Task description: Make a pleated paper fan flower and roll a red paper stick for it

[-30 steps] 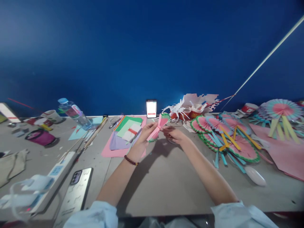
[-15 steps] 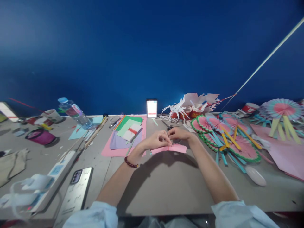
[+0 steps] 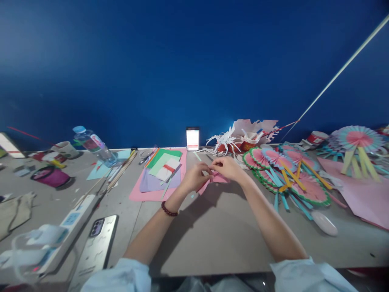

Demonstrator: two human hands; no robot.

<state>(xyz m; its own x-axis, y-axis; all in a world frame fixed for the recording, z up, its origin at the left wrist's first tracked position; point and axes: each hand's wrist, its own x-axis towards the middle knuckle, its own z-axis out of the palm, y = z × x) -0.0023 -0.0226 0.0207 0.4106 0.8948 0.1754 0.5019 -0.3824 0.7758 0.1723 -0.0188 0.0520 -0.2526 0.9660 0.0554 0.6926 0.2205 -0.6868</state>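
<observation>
A folded pink paper is held above the grey table, its pleats fanning out on both sides of a gathered middle. My left hand pinches it from the left, with a dark beaded bracelet on the wrist. Close beside it, my right hand grips the paper's upper part, and the fingertips of both hands nearly meet. The fingers partly cover the middle of the paper.
Coloured sheets lie left of my hands. Beyond them are a water bottle, a phone and a power strip. Pleated paper rosettes and a white spoon-shaped thing are on the right.
The pink paper has gone from a nearly straight folded strip to a bent, fanned shape. My left hand has turned and my right hand has shifted slightly left and up.
</observation>
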